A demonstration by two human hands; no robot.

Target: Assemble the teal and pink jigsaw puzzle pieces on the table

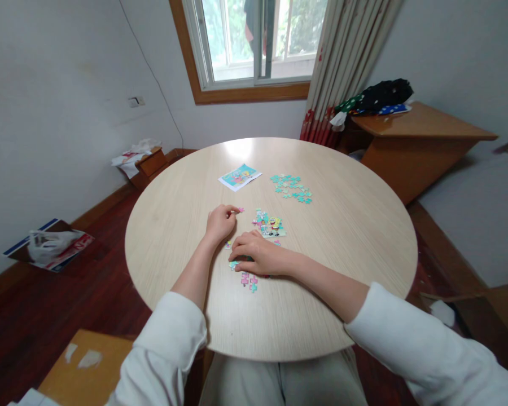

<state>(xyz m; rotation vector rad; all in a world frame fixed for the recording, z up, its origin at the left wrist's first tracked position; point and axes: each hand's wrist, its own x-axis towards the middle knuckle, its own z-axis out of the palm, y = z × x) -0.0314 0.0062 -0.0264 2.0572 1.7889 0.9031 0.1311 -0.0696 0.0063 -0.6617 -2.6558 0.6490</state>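
Puzzle pieces (pixel 233 265) partly hidden by the right hand (pixel 256 253), picture card's (pixel 240 177) details too small to tell, curtain (pixel 342 62) cut off above

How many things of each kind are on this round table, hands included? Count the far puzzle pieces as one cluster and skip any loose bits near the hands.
Hands: 2 (left hand, right hand)
Picture sheet: 1
Partly joined puzzle section: 1
Far cluster of teal pieces: 1
Total: 5
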